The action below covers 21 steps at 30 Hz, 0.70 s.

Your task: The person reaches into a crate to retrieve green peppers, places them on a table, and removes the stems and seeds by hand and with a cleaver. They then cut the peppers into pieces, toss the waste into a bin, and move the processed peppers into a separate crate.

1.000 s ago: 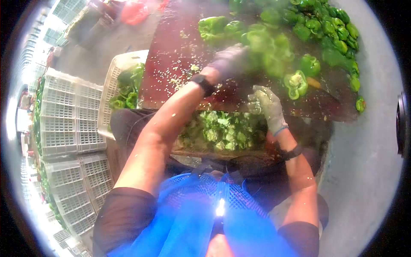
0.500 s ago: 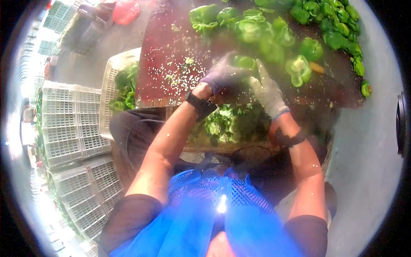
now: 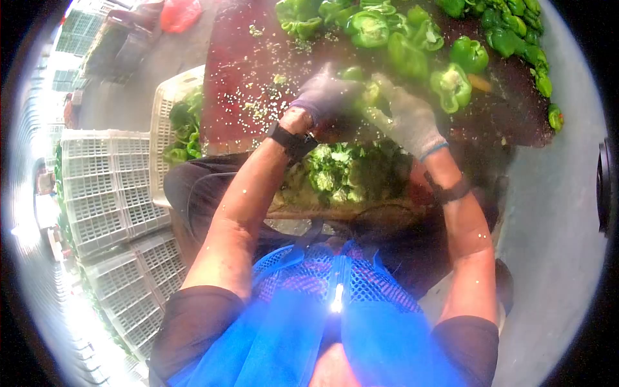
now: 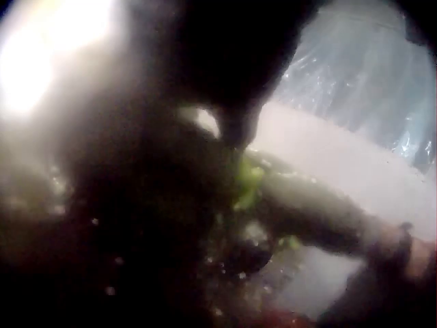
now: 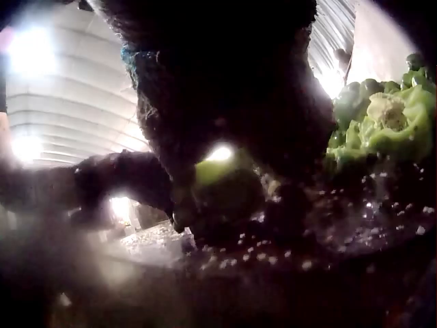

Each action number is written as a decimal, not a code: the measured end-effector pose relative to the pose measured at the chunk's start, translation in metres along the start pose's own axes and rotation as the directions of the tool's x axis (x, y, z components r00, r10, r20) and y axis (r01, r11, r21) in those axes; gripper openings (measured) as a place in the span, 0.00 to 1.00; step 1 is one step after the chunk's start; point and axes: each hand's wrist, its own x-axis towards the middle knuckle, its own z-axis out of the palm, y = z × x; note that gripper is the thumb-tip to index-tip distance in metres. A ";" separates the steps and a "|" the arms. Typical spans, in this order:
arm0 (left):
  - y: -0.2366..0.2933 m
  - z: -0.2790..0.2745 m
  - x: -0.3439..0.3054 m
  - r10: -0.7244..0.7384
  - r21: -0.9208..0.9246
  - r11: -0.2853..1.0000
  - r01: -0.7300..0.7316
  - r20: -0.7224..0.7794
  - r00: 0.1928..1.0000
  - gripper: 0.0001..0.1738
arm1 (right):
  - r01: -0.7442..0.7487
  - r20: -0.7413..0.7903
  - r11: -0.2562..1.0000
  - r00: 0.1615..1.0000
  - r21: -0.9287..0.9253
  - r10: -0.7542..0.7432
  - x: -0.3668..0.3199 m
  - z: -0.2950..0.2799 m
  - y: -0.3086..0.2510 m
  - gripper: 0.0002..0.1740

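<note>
Low over the dark red board (image 3: 229,84), a green pepper (image 3: 372,95) sits between both gloved hands. My left hand (image 3: 327,95) grips it from the left, its fingertips blurred. From the right, my right hand (image 3: 409,117) curls its fingers and thumb round it. The right wrist view shows the pepper (image 5: 229,184) under the dark right hand (image 5: 239,89). In the left wrist view, mostly dark, a bright green part (image 4: 249,181) shows beside the other glove (image 4: 307,205).
Opened peppers (image 3: 451,87) lie beyond and right of the hands, with a heap of whole ones (image 3: 506,39) farther right. Pale seeds dot the board. Green scraps (image 3: 335,174) lie below its near edge. Left stand a cream crate (image 3: 159,135) with peppers and white crates (image 3: 97,187).
My left hand has come back from the pepper pile toward my right hand, and both hands now meet at a pepper. The right hand has moved up to it and curled its fingers.
</note>
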 end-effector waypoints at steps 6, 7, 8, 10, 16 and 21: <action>0.009 -0.007 -0.026 -0.113 0.059 0.991 0.124 -0.163 0.980 0.46 | 0.053 -0.174 0.998 0.984 0.032 -0.047 -0.008 0.020 0.008 0.31; 0.028 -0.010 -0.038 -0.214 0.002 0.976 0.219 -0.198 0.957 0.46 | 0.048 -0.166 0.999 0.985 0.017 -0.045 -0.008 0.020 0.006 0.31; 0.040 -0.009 -0.046 -0.273 0.050 0.952 0.301 -0.295 0.915 0.43 | 0.061 -0.176 0.998 0.983 0.018 -0.057 -0.009 0.020 0.005 0.30; 0.015 0.000 -0.042 -0.250 -0.094 0.968 0.231 -0.350 0.903 0.42 | 0.089 -0.197 0.996 0.977 0.022 -0.083 -0.008 0.021 0.001 0.28; -0.004 0.012 -0.029 -0.228 -0.692 0.699 -0.178 -0.452 0.863 0.21 | 0.161 -0.208 0.983 0.968 0.086 -0.140 -0.007 0.022 -0.012 0.23; -0.048 0.020 0.007 0.059 -0.616 0.708 -0.345 -0.435 0.898 0.21 | 0.118 -0.339 0.989 0.937 0.086 -0.083 0.002 0.035 -0.003 0.22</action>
